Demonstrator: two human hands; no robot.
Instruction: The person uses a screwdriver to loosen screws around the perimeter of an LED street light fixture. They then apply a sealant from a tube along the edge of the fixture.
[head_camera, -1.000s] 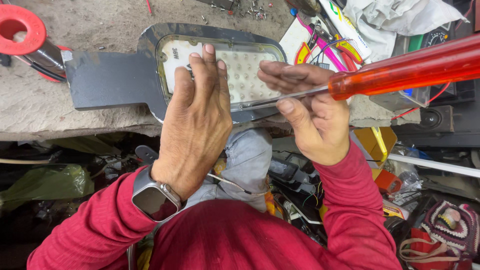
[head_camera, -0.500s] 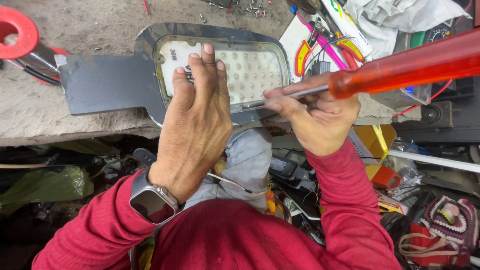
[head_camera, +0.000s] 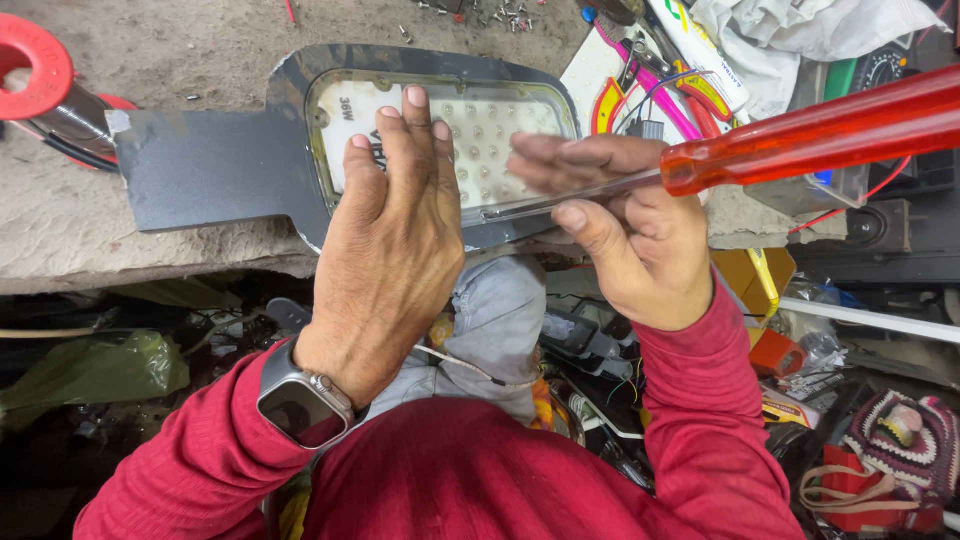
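On the bench edge, the grey LED lamp housing (head_camera: 210, 165) lies flat, left hand (head_camera: 395, 230) pressed open-palmed on its lens, gripping nothing. Right hand (head_camera: 640, 235) pinches the red-handled screwdriver (head_camera: 800, 135), tip at the rim; cover looks unopened, so early days.

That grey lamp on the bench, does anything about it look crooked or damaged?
Yes. The grey lamp overhangs the worn bench edge, steadied by the left hand. Its clear cover looks yellowed around the rim. The right hand holds a screwdriver against the lamp's near edge. Loose screws lie scattered behind.
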